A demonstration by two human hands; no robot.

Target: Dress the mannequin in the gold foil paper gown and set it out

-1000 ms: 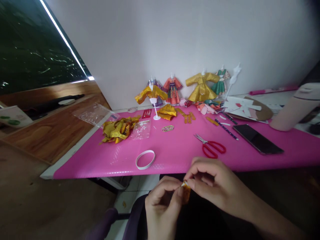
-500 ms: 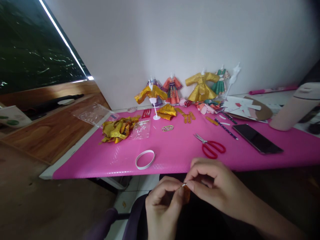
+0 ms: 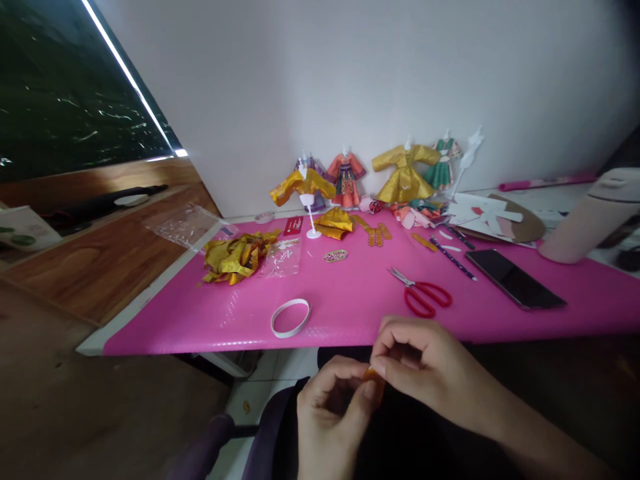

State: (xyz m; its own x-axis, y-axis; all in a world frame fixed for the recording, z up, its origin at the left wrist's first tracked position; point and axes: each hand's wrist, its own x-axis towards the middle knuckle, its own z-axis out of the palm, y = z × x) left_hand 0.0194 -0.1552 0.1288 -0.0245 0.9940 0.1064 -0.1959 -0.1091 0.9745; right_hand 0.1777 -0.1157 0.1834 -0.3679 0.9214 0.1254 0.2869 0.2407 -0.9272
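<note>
My left hand (image 3: 333,407) is closed, pinching a small orange-gold fabric piece (image 3: 374,385) between thumb and forefinger, just below the table's front edge. Thumb and forefinger of my right hand (image 3: 425,360) meet at the top edge of that same piece. A tiny white bit (image 3: 371,368) shows there between the fingertips, too small to make out. Fingers hide much of the piece. On the table, red-handled scissors (image 3: 425,297) lie slightly open beyond my right hand. A white ring (image 3: 291,319) rests farther left.
Small dressed forms, including a gold robe (image 3: 406,173), stand along the wall. Gold fabric scraps (image 3: 233,259) heap at left beside a clear bag (image 3: 283,259). A phone (image 3: 515,279), a patterned pen (image 3: 454,259) and a pale bottle (image 3: 590,217) occupy the right of the pink-covered table (image 3: 200,327).
My left hand has shifted slightly right, and the fabric piece has turned so more of its orange face shows. Less of the white bit is visible. Both hands keep their pinch.
</note>
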